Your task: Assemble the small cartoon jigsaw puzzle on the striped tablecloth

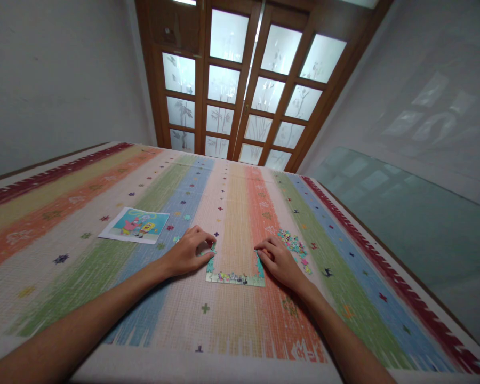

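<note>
A partly joined jigsaw puzzle border [235,279] lies on the striped cloth, forming a U with a bottom row and two short sides. My left hand [192,249] is at the top of its left side, thumb and fingertips closed around a teal puzzle piece [213,248]. At the top of the right side rests my right hand [278,260], fingers bent and pressed together on the border's edge; the piece under them is mostly hidden. Just beyond that hand, a heap of loose puzzle pieces [293,242] is spread, partly covered by it.
A printed cartoon picture sheet [138,225] lies on the cloth to the left. The striped tablecloth [236,213] covers the table. A glass-paned wooden door [240,85] stands behind it, and a pale green glossy panel [404,229] is on the right.
</note>
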### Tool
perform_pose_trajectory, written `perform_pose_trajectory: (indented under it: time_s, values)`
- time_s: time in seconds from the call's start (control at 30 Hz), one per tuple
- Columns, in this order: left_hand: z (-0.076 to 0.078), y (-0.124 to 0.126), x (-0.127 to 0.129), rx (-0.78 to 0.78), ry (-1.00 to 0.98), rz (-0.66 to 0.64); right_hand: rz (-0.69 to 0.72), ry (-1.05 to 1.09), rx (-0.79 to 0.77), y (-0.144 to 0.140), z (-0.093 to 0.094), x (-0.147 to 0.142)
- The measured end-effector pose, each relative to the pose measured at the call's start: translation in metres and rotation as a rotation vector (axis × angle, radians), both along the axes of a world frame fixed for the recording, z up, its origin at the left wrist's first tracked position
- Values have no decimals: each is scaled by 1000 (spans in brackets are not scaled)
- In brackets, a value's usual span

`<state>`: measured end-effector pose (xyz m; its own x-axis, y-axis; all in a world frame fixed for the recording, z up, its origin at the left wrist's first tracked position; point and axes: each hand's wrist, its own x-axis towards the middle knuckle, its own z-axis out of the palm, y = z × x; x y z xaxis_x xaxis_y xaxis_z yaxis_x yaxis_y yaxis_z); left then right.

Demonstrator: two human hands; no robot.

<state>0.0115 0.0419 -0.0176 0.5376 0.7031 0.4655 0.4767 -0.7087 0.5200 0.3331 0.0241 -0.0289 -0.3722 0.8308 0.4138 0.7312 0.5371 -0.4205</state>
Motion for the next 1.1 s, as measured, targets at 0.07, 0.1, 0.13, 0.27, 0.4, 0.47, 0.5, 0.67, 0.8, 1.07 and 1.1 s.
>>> perform_pose_trajectory:
  time_s: [0.07, 0.1, 0.13, 0.27, 0.4, 0.47, 0.5, 0.67, 0.8, 1.07, 1.1]
  values:
    - [0, 0, 0, 11, 7, 2, 2, -3, 1, 0, 0, 0]
    - [0, 1, 0, 23, 17, 6, 4, -3, 2, 0, 0, 0]
    - [0, 1, -1, 39, 32, 12, 5, -3, 3, 0, 0, 0]
    - [2, 2, -3, 99, 91, 37, -3, -7, 6, 0, 0, 0]
    - [3, 3, -3, 124, 109, 29, 0, -15, 3, -1, 1, 0]
    - [3, 2, -3, 136, 123, 2, -1, -17, 2, 0, 1, 0]
    - [3, 2, -2, 139, 131, -12, -1, -17, 2, 0, 1, 0]
    - [3, 0, -1, 138, 148, -44, 2, -17, 4, -1, 2, 0]
    - [5, -1, -1, 168, 181, -48, 6, -16, 6, -1, 2, 0]
    - [7, -5, 0, 236, 232, -48, 4, -26, 3, -1, 2, -1]
    - [7, -5, 0, 243, 239, -46, 6, -28, 6, -1, 2, 0]
